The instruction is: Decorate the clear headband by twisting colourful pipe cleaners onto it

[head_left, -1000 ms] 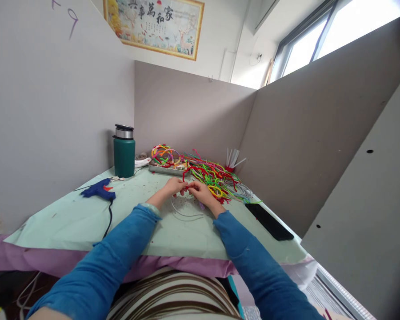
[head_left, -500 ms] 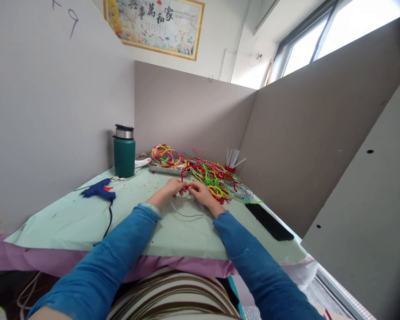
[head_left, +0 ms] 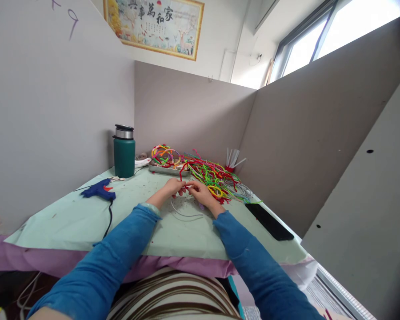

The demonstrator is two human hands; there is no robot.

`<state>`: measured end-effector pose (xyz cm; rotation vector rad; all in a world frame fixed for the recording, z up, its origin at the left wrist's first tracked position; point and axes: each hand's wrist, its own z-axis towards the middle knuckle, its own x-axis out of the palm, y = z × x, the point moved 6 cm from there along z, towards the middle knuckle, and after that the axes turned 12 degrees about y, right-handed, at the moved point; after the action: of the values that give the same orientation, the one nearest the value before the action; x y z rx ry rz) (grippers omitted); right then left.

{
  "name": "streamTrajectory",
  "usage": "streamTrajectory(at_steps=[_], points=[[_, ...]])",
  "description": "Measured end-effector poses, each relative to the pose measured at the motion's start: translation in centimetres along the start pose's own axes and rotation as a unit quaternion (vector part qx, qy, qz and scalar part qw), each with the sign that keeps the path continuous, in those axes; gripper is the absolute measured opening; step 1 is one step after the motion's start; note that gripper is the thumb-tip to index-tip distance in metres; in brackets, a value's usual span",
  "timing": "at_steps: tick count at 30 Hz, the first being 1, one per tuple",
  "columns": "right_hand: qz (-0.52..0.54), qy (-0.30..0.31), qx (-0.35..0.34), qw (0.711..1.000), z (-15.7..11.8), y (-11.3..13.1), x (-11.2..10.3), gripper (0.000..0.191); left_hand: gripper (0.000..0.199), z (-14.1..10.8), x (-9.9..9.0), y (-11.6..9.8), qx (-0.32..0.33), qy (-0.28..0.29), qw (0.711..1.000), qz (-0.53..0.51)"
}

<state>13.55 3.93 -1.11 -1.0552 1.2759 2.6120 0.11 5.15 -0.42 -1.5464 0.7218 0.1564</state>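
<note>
Both my hands meet over the middle of the table, pinching a red pipe cleaner (head_left: pixel 181 172) between them. One end of it sticks up above the fingers and bends over to the right. My left hand (head_left: pixel 174 187) is closed on it from the left, and my right hand (head_left: pixel 200 193) grips it from the right with thumb and forefinger. The part between the fingertips is mostly hidden. Below the hands a thin grey curved wire (head_left: pixel 186 215) hangs or lies over the cloth; where it begins I cannot tell.
A heap of coloured pipe cleaners (head_left: pixel 213 173) lies behind my right hand, beside a metal tray (head_left: pixel 168 170). A blue glue gun (head_left: pixel 100 190) and a green bottle (head_left: pixel 124 156) stand left. A black phone-like slab (head_left: pixel 269 221) lies right. Grey partitions (head_left: pixel 193 102) enclose the table.
The upright end of the red pipe cleaner has shifted slightly left and leans over more. Both hands stay in nearly the same place with small finger movements.
</note>
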Motion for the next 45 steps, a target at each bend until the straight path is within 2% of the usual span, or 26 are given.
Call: streamTrajectory(at_steps=[7,12,20,28,37,45], points=[[-0.024,0.001,0.006,1.000,0.0,0.0,0.0,0.028,0.041,0.3,-0.2,0.0,0.019,-0.009,0.998,0.053],[-0.024,-0.005,0.017,1.000,0.0,-0.4,-0.1,0.029,0.037,0.0,-0.5,-0.5,0.029,-0.038,0.995,0.084],[-0.005,-0.017,0.019,1.000,0.1,-0.5,-0.5,0.028,0.028,-0.4,-0.8,-1.1,0.082,-0.073,0.988,0.107],[-0.014,-0.028,0.028,0.999,0.0,-0.8,-0.7,0.023,0.025,0.5,-0.8,-0.8,0.116,-0.060,0.987,0.089],[-0.022,-0.035,0.037,0.998,0.0,-0.8,-0.7,0.019,0.027,0.7,-0.8,-1.0,0.131,-0.066,0.982,0.119],[-0.036,-0.029,0.045,0.998,-0.1,-0.4,-0.6,0.018,0.028,0.0,-0.5,-1.3,0.106,-0.046,0.985,0.129]])
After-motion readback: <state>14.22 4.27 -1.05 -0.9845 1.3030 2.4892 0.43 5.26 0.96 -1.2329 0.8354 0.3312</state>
